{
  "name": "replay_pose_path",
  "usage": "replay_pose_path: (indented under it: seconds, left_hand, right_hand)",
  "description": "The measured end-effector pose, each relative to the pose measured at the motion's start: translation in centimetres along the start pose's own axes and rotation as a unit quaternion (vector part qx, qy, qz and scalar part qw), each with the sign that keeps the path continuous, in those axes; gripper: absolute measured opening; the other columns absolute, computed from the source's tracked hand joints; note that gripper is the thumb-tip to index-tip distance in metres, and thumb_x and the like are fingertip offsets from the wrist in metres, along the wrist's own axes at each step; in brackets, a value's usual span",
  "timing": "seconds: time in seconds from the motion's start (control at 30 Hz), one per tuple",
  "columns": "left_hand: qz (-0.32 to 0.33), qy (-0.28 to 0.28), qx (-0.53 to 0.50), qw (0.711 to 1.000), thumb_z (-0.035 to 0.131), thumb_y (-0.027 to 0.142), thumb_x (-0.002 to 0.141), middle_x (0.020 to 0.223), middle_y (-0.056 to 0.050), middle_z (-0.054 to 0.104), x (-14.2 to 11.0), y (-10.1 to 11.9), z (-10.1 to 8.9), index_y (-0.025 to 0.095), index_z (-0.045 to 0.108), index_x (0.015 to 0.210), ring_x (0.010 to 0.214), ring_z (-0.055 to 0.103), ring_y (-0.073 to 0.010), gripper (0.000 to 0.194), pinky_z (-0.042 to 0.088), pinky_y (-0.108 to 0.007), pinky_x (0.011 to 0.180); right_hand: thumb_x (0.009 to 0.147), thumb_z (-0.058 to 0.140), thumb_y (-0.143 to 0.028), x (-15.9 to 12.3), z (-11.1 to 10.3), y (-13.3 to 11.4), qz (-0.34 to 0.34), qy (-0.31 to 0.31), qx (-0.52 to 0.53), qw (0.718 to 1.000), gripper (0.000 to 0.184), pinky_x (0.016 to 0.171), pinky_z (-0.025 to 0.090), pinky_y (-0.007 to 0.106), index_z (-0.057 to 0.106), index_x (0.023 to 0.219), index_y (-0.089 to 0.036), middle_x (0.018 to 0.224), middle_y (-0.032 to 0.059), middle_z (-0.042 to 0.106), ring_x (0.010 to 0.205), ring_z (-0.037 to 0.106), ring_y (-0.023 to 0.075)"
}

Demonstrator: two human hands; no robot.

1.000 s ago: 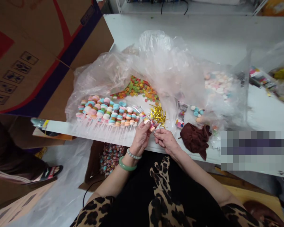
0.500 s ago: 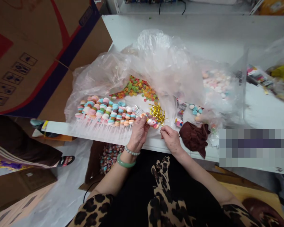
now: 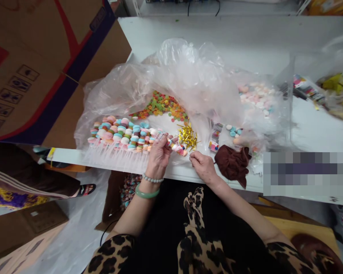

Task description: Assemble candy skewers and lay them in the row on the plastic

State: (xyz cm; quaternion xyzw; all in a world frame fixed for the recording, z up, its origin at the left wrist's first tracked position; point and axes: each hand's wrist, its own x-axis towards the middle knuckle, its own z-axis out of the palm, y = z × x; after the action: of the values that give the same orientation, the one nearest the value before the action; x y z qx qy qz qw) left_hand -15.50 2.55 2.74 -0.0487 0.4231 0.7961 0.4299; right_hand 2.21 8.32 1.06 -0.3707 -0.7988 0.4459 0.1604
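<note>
My left hand (image 3: pixel 157 155), with a bead bracelet and a green bangle at the wrist, is closed around a candy skewer in a clear printed wrapper (image 3: pixel 179 148). The wrapped end points right, toward my right hand (image 3: pixel 203 166). That hand is in a pinch at the table's front edge; whatever its fingertips hold is too small to make out. Just beyond lies a pile of gold twist ties (image 3: pixel 188 136). Rows of pastel marshmallow skewers (image 3: pixel 118 133) lie left of my left hand, their white sticks toward me. Colourful gummy rings (image 3: pixel 167 106) are heaped behind.
Bunched clear plastic (image 3: pixel 188 72) covers the back of the work area. To the right are printed wrappers (image 3: pixel 216 136), loose marshmallows (image 3: pixel 234 131) and a brown cloth (image 3: pixel 232 163). A large cardboard box (image 3: pixel 60 68) stands left. Another person's leg (image 3: pixel 31 173) shows at far left.
The view has shifted slightly. My left hand has drawn a little to the left with the wrapped skewer; my right hand keeps its pinch in nearly the same place.
</note>
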Motion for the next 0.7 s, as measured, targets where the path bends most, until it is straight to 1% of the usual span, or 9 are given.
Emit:
replay_pose_path:
  seconds: [0.07, 0.17, 0.23, 0.33, 0.4, 0.43, 0.53, 0.63, 0.7]
  left_hand:
    - [0.029, 0.022, -0.005, 0.999, 0.074, 0.013, 0.077, 0.072, 0.002, 0.066, 0.3, 0.2, -0.1, 0.015, 0.064, 0.085, 0.071, 0.068, -0.0123, 0.014, 0.056, -0.033, 0.087]
    - [0.038, 0.028, -0.001, 0.999, 0.073, 0.016, 0.079, 0.072, 0.001, 0.066, 0.4, 0.3, -0.2, 0.016, 0.063, 0.086, 0.073, 0.069, -0.0133, 0.013, 0.056, -0.033, 0.087]
    - [0.031, 0.026, -0.006, 0.999, 0.072, 0.02, 0.081, 0.073, 0.0, 0.066, 0.4, 0.3, -0.2, 0.017, 0.063, 0.084, 0.077, 0.07, -0.0147, 0.01, 0.055, -0.033, 0.087]
    - [0.016, 0.05, -0.02, 0.998, 0.07, 0.023, 0.083, 0.072, 0.0, 0.066, 0.4, 0.4, -0.1, 0.018, 0.062, 0.081, 0.083, 0.071, -0.0172, 0.01, 0.055, -0.033, 0.088]
    - [0.012, 0.063, -0.028, 0.998, 0.071, 0.025, 0.083, 0.071, 0.001, 0.066, 0.3, 0.3, 0.0, 0.019, 0.061, 0.08, 0.084, 0.071, -0.0175, 0.011, 0.055, -0.035, 0.089]
    - [0.012, 0.06, -0.03, 0.998, 0.071, 0.025, 0.083, 0.072, 0.001, 0.066, 0.2, 0.1, 0.0, 0.019, 0.061, 0.079, 0.083, 0.071, -0.0175, 0.013, 0.055, -0.035, 0.09]
    - [0.018, 0.019, -0.028, 0.999, 0.074, 0.028, 0.08, 0.074, 0.001, 0.066, -0.3, -0.6, 0.3, 0.018, 0.061, 0.08, 0.083, 0.071, -0.0168, 0.016, 0.054, -0.034, 0.09]
    - [0.018, -0.007, -0.025, 1.0, 0.073, 0.034, 0.081, 0.078, 0.0, 0.067, -0.8, -1.4, 0.7, 0.018, 0.063, 0.087, 0.08, 0.07, -0.0156, 0.02, 0.054, -0.033, 0.089]
    - [-0.003, -0.014, -0.028, 1.0, 0.07, 0.038, 0.083, 0.079, -0.001, 0.067, -1.1, -1.7, 0.9, 0.017, 0.064, 0.092, 0.079, 0.069, -0.0149, 0.024, 0.054, -0.032, 0.088]
  right_hand:
    - [0.086, 0.048, -0.031, -0.1, 0.1, 0.1, -0.025, 0.015, -0.047, 0.998, 0.018, 0.063, 0.038, 0.026, 0.063, 0.079, -0.023, 0.066, 0.0001, 0.064, 0.062, 0.059, 0.0163]
    - [0.086, 0.048, -0.031, 0.1, 0.4, 0.2, -0.03, 0.011, -0.044, 0.998, 0.019, 0.064, 0.039, 0.026, 0.064, 0.082, -0.023, 0.065, 0.0004, 0.064, 0.061, 0.059, 0.0162]
    - [0.086, 0.049, -0.031, 0.3, 0.5, 0.2, -0.018, 0.003, -0.015, 1.0, 0.017, 0.064, 0.039, 0.026, 0.063, 0.081, -0.023, 0.062, -0.0009, 0.061, 0.059, 0.057, 0.0153]
    - [0.084, 0.051, -0.03, 0.5, 0.4, 0.0, 0.01, -0.015, 0.054, 0.998, 0.014, 0.064, 0.04, 0.025, 0.062, 0.078, -0.023, 0.059, -0.0028, 0.059, 0.058, 0.056, 0.0138]
    - [0.082, 0.052, -0.028, 0.7, 0.3, -0.1, 0.032, -0.033, 0.111, 0.993, 0.013, 0.065, 0.04, 0.025, 0.061, 0.075, -0.022, 0.057, -0.0039, 0.058, 0.058, 0.055, 0.0129]
    - [0.081, 0.053, -0.028, 0.8, 0.2, -0.2, 0.044, -0.04, 0.142, 0.988, 0.013, 0.064, 0.04, 0.025, 0.06, 0.073, -0.022, 0.056, -0.0042, 0.057, 0.057, 0.054, 0.0125]
    - [0.076, 0.058, -0.029, 1.0, 0.2, -0.2, 0.101, -0.06, 0.24, 0.964, 0.012, 0.055, 0.037, 0.023, 0.059, 0.068, -0.021, 0.052, -0.0046, 0.056, 0.051, 0.047, 0.0105]
    - [0.07, 0.063, -0.032, 1.2, 0.2, -0.1, 0.182, -0.081, 0.339, 0.919, 0.013, 0.043, 0.025, 0.02, 0.059, 0.07, -0.019, 0.048, -0.005, 0.055, 0.04, 0.035, 0.0066]
    - [0.067, 0.066, -0.032, 1.4, 0.0, 0.0, 0.225, -0.095, 0.393, 0.886, 0.016, 0.038, 0.018, 0.019, 0.059, 0.071, -0.018, 0.047, -0.0048, 0.055, 0.036, 0.029, 0.0045]
